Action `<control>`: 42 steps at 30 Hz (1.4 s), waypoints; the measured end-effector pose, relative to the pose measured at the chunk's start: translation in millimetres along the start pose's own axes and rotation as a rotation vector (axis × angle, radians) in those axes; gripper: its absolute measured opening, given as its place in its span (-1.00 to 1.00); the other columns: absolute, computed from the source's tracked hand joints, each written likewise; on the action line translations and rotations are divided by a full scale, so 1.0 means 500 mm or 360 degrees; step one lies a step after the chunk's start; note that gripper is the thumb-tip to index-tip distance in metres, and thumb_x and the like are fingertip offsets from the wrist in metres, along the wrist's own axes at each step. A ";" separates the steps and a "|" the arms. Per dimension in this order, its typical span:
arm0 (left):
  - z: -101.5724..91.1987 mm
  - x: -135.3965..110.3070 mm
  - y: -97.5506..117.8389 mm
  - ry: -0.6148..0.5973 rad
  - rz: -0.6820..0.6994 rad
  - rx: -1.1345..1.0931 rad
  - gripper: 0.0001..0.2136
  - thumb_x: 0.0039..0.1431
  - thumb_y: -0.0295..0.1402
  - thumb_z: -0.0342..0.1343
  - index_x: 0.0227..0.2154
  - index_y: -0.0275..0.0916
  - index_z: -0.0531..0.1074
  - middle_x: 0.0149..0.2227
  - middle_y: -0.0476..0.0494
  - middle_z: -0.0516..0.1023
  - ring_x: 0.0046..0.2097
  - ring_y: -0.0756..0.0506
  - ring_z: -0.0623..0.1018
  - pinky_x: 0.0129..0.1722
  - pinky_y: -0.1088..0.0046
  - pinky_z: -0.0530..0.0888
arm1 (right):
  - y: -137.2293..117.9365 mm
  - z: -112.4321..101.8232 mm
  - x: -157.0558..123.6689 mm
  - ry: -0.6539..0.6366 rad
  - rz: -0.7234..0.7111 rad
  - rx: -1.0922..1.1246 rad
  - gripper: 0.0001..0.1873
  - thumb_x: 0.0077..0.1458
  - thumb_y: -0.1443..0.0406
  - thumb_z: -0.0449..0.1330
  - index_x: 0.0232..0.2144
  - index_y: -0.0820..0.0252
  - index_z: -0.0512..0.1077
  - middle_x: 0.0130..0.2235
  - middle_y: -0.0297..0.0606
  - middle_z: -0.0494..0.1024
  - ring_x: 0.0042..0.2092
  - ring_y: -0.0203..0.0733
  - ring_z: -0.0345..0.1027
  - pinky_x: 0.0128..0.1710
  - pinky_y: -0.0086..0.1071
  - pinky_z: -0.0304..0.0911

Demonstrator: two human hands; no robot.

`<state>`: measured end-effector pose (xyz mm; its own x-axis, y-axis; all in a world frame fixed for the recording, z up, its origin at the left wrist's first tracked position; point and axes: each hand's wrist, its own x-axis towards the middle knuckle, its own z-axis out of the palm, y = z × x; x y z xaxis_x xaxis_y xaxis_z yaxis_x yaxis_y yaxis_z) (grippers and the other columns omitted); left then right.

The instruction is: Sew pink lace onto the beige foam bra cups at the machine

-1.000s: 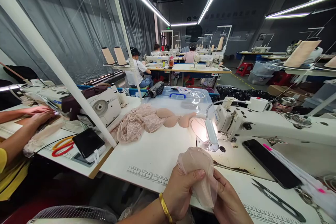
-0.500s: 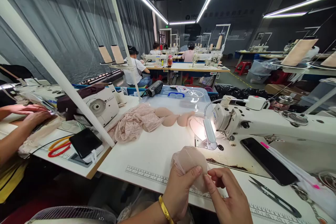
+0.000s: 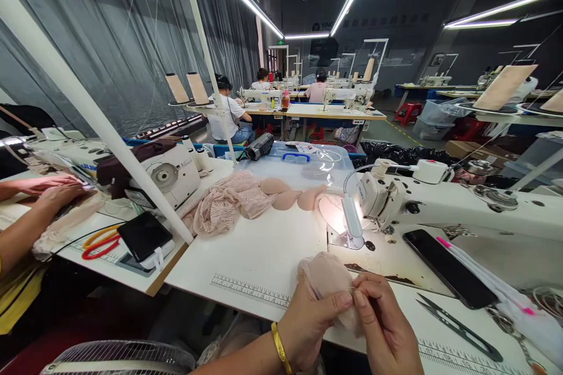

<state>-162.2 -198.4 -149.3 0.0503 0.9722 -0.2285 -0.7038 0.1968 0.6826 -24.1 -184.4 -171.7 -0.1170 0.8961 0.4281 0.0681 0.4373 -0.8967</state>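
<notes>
Beige fabric cup point(image 3: 324, 275), one, at five o'clock in view above the near edge of the table point(image 3: 246, 255), left hand point(image 3: 308, 322) grip closed round it, right hand point(image 3: 386, 321) grip pinching its three-o'clock edge, black snips point(image 3: 461, 324) lying at four o'clock

Sewing workshop, several sewing machines point(image 3: 440, 202), thread cones point(image 3: 197, 90), workers point(image 3: 236, 109) at tables point(image 3: 264, 246)

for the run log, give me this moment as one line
left hand: holds beige fabric cup | right hand: pinches cup's edge | thread snips: on table, right of hands | phone: beside sewing machine
</notes>
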 end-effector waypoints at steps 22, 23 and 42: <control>-0.019 -0.001 0.025 -0.0296 -0.0412 0.0291 -0.43 -0.28 -0.26 0.65 -0.18 -0.32 0.56 -0.32 -0.11 0.55 -0.30 -0.02 0.51 -0.38 0.56 0.37 | 0.012 -0.069 0.033 -0.0607 -0.0218 -0.0248 -0.80 0.50 0.27 -0.02 -0.23 0.00 0.31 -0.43 -0.46 0.34 -0.48 -0.28 0.21 -0.46 -0.42 0.20; -0.019 -0.003 0.025 -0.0307 -0.0423 0.0297 -0.45 -0.28 -0.27 0.65 -0.20 -0.32 0.57 -0.34 -0.09 0.53 -0.32 0.00 0.49 -0.40 0.56 0.36 | 0.020 -0.075 0.044 -0.0591 -0.0415 -0.0390 -0.83 0.46 0.33 0.01 -0.23 -0.01 0.32 -0.44 -0.45 0.34 -0.47 -0.26 0.22 -0.47 -0.41 0.18; -0.024 0.008 0.015 0.0019 0.0142 0.0232 -0.53 -0.09 -0.14 0.58 -0.19 -0.25 0.56 -0.26 -0.09 0.56 -0.19 -0.08 0.49 -0.10 0.39 0.43 | 0.015 -0.015 -0.025 -0.0181 0.0698 0.0252 -0.51 0.18 -0.17 0.33 -0.44 0.07 0.47 -0.45 -0.40 0.33 -0.38 -0.21 0.23 -0.35 -0.40 0.25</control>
<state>-175.6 -194.5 -153.3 -0.0169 0.9853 -0.1700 -0.5947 0.1268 0.7939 -14.5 -191.7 -182.8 -0.2191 0.9757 -0.0013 -0.0156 -0.0048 -0.9999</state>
